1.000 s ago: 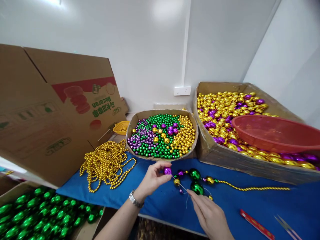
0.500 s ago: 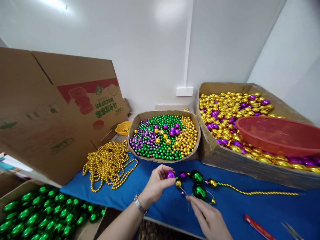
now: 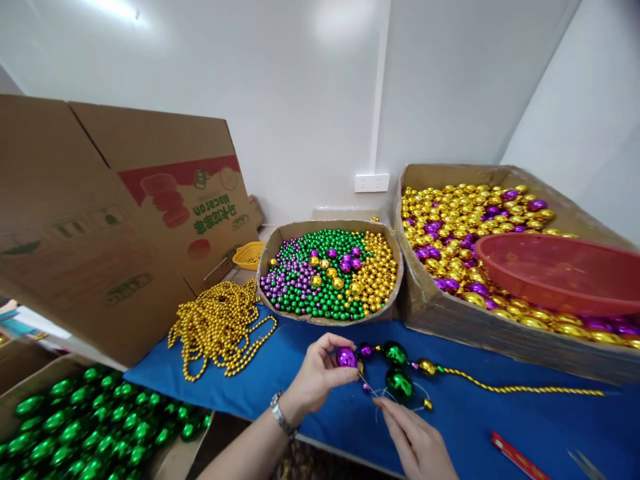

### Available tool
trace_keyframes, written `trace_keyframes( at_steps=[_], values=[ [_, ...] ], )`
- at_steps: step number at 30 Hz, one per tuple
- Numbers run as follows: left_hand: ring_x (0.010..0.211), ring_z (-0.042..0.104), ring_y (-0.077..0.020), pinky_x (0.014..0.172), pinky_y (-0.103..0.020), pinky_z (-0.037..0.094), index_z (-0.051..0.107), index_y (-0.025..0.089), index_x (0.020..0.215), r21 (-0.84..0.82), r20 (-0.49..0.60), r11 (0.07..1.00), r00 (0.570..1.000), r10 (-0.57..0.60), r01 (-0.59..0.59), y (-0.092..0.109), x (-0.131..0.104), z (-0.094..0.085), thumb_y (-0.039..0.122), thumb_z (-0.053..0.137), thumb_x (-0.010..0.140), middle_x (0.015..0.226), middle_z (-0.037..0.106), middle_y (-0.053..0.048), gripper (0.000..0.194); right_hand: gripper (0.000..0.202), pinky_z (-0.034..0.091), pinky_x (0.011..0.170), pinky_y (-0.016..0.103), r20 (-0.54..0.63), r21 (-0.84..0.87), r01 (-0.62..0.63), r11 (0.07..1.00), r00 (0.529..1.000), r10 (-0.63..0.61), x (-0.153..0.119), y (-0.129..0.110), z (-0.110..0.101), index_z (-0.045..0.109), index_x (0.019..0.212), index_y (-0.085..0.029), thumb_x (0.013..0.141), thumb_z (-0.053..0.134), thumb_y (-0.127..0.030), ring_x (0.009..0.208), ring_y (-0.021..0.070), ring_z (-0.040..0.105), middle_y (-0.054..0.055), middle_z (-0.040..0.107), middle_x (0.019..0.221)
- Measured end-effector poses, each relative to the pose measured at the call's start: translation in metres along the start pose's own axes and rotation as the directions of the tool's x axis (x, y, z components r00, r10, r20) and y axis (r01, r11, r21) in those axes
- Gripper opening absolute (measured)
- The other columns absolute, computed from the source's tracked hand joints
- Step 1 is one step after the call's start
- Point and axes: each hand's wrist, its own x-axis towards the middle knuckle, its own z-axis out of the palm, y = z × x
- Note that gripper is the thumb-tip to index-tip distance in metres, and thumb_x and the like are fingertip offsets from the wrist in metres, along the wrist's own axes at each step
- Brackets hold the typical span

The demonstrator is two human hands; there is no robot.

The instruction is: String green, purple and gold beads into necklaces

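Note:
My left hand (image 3: 320,373), with a watch at the wrist, grips a large purple bead (image 3: 346,357) between thumb and fingers. Just right of it, my right hand (image 3: 413,433) pinches a thin clear string (image 3: 367,383) that runs up toward that bead. A strand of beads lies on the blue cloth beyond my hands: two large green beads (image 3: 399,383), a gold bead (image 3: 427,367), smaller purple ones and a long gold bead chain (image 3: 520,385) stretching right. A small gold bead (image 3: 427,404) sits near the string's loop.
Behind are a box of small mixed beads (image 3: 330,319) and, right, a bigger box (image 3: 450,320) with a red basket (image 3: 555,270). Gold bead chains (image 3: 215,320) lie left, beside a tall carton (image 3: 165,220). Green beads (image 3: 75,420) fill the lower-left box. Scissors (image 3: 583,463) and a red object (image 3: 515,453) lie front right.
The purple bead in my left hand has shifted slightly down and right and shows more fully. My right hand stays at the string, almost unmoved.

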Motion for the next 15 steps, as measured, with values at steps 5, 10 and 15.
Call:
trace_keyframes(
  at_steps=[5, 10, 15],
  values=[
    [0.073, 0.064, -0.0161, 0.06, -0.026, 0.052, 0.058, 0.015, 0.094, 0.024, 0.004, 0.999, 1.0, -0.029, 0.029, 0.001, -0.0004, -0.0003, 0.015, 0.08, 0.06, 0.092, 0.062, -0.005, 0.04, 0.026, 0.055, 0.078, 0.02, -0.003, -0.015, 0.033, 0.999, 0.999, -0.033, -0.0044, 0.0063, 0.001, 0.064, 0.11, -0.02, 0.093, 0.044, -0.023, 0.089, 0.0159, 0.068, 0.006, 0.071, 0.101],
    [0.076, 0.062, -0.0136, 0.067, -0.024, 0.049, 0.058, 0.016, 0.095, 0.118, 0.061, 0.993, 0.998, 0.006, -0.014, -0.0027, -0.0046, 0.0013, 0.014, 0.08, 0.061, 0.088, 0.064, -0.003, 0.04, 0.027, 0.056, 0.076, 0.022, -0.008, -0.05, 0.053, 0.997, 0.999, -0.054, -0.0053, 0.0064, 0.0012, 0.063, 0.112, -0.02, 0.093, 0.043, -0.023, 0.088, 0.0163, 0.069, 0.006, 0.071, 0.1],
    [0.084, 0.063, -0.0182, 0.07, -0.027, 0.05, 0.055, 0.017, 0.108, 0.256, 0.199, 0.967, 0.979, -0.043, -0.01, -0.0005, -0.0046, -0.0024, 0.024, 0.076, 0.068, 0.095, 0.065, -0.007, 0.046, 0.028, 0.055, 0.077, 0.021, 0.002, -0.035, 0.005, 0.999, 1.0, -0.005, -0.0026, 0.0009, -0.002, 0.065, 0.108, -0.019, 0.094, 0.043, -0.027, 0.088, 0.0164, 0.069, 0.009, 0.071, 0.1]
  ],
)
